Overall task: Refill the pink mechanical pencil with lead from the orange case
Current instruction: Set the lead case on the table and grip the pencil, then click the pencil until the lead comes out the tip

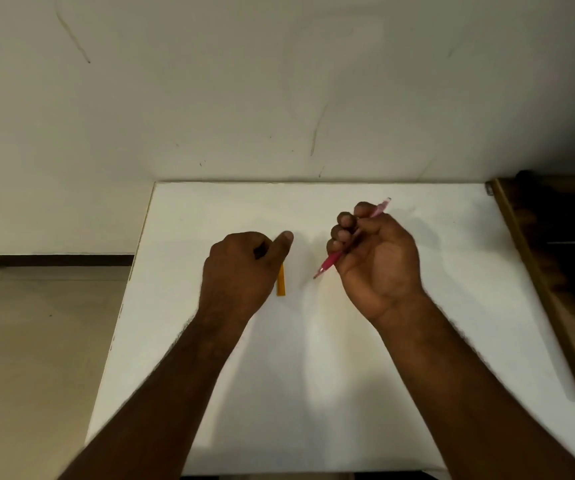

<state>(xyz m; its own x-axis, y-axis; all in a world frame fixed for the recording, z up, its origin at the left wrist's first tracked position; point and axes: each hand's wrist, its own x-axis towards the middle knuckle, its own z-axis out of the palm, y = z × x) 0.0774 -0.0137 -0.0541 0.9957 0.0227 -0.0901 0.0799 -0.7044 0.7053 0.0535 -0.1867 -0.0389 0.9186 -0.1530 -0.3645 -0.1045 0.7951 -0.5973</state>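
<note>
Illumination is dim and warm, giving the wall a yellowish-grey cast. The white table is the brightest surface and shows no harsh glare. Soft shadows fall beside the left hand and the right hand, and pale double shadows trail along the forearms, which suggests more than one overhead source. The far right corner is very dark, detail lost. Wide-angle distortion bows the table edges and stretches the forearms toward the bottom corners. Focus is slightly soft overall; hand outlines show faint blur and compression smearing.
</note>
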